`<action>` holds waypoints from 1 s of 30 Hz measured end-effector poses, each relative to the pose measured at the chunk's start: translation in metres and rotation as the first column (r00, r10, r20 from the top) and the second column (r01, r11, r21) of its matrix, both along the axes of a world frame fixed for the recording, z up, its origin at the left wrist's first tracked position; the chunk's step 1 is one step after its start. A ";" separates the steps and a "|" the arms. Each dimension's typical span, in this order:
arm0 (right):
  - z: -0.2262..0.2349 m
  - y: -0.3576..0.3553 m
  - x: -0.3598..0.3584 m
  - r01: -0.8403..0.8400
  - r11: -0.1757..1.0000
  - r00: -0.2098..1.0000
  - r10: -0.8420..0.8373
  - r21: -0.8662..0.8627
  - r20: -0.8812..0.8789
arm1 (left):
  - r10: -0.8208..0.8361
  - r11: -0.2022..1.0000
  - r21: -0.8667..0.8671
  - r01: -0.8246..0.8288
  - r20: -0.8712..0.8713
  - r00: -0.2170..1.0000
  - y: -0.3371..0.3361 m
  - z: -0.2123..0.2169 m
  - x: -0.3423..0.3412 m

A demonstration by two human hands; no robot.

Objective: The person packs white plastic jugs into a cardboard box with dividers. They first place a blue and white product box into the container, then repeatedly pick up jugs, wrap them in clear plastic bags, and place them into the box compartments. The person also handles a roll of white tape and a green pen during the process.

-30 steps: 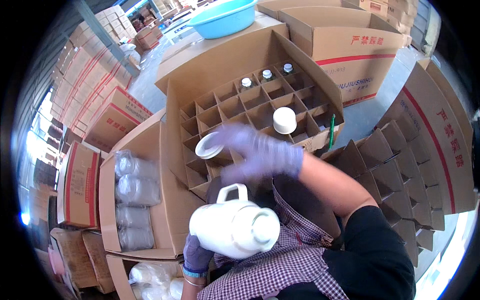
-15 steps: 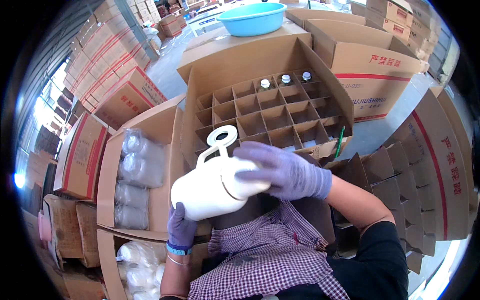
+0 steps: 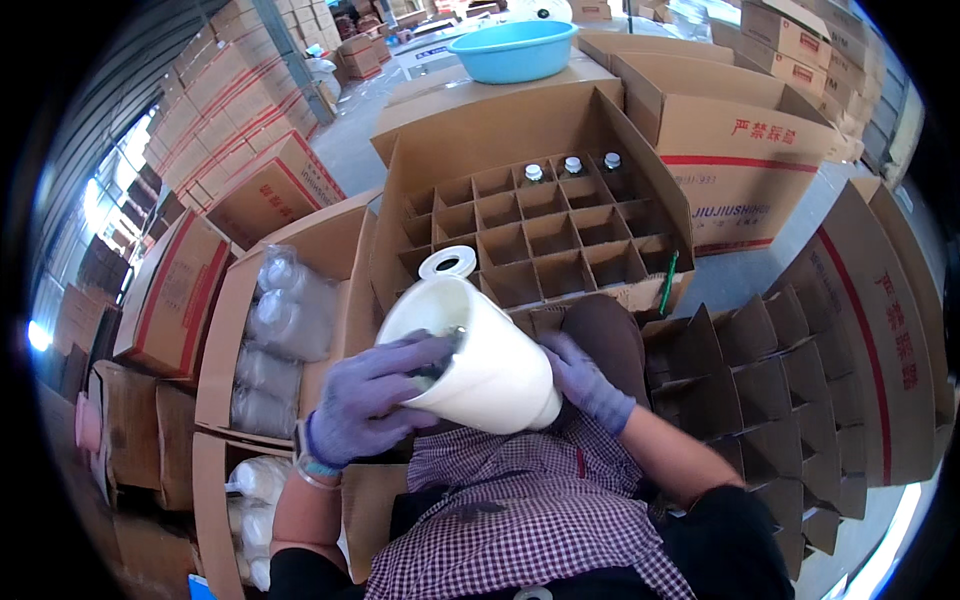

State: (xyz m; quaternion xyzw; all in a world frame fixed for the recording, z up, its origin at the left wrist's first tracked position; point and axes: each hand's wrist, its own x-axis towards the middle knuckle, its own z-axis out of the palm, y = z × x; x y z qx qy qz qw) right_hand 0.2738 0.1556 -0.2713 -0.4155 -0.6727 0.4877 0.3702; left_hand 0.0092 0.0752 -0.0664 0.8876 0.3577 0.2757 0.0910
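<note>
A white plastic jug body lies tilted across my lap, its wide round opening facing up and left. My left hand is at that opening, fingers bent into it around a small dark, shiny piece I cannot make out. My right hand grips the narrow end of the jug on the right. Just beyond the jug is a white ring with a dark centre hole, at the near edge of a divided carton.
Three white-capped bottles stand in the divided carton's far cells. A left carton holds plastic-wrapped white items; another below holds more. Cardboard dividers fill a right carton. A blue basin sits beyond. A green strip sticks up nearby.
The jug has been turned so its wide opening faces up and left. My left hand moved from its underside to that opening; my right hand moved down to the narrow end.
</note>
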 end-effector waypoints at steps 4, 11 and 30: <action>0.045 -0.006 0.002 0.256 0.880 0.964 -0.203 0.401 -0.169 | 0.066 0.987 -0.126 -0.103 -0.270 0.961 0.029 -0.047 0.037; 0.044 0.010 -0.001 -0.012 0.860 0.989 -0.065 0.511 0.132 | 0.547 0.837 -0.002 -0.548 -0.030 0.836 0.187 -0.158 -0.012; 0.145 0.097 -0.050 -0.034 0.745 0.998 -0.009 0.666 0.061 | 0.472 0.881 -0.435 -0.188 0.775 0.419 0.079 -0.094 0.066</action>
